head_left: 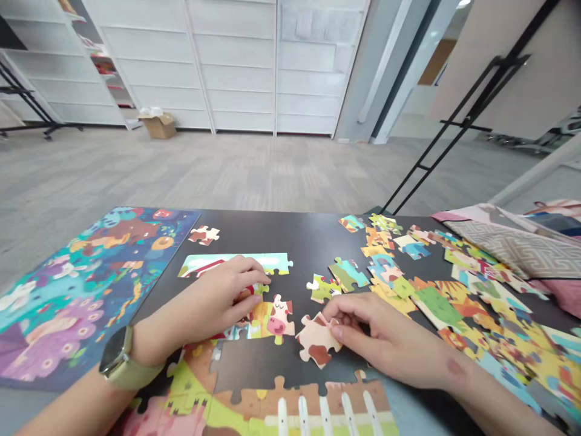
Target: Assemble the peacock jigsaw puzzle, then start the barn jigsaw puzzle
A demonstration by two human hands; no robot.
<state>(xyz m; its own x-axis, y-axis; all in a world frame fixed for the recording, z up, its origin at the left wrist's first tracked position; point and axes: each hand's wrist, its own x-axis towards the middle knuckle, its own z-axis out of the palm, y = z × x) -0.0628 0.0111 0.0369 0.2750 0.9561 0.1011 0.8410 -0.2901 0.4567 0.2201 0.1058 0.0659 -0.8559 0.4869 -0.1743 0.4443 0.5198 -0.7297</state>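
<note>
My right hand (363, 324) pinches a cream jigsaw puzzle piece with brown patches (318, 340) between thumb and fingers, just above the black table. To its left lies a piece with a cow's head (279, 318), joined to other pieces. My left hand (227, 297), a watch (117, 357) on its wrist, rests over these joined pieces with thumb and fingers apart; it hides some of them. Behind it runs a joined strip with a red roof (272, 262). Nearest me, a joined section with a white fence (324, 418) borders a gap of bare table.
Loose puzzle pieces (440, 306) are heaped at the right, beside a patterned cloth bag (512, 242). A single brown-and-white piece (204, 235) lies at the back left. A colourful picture sheet (131, 242) covers the left side. Beyond the table stands a black-framed easel-like stand (454, 127).
</note>
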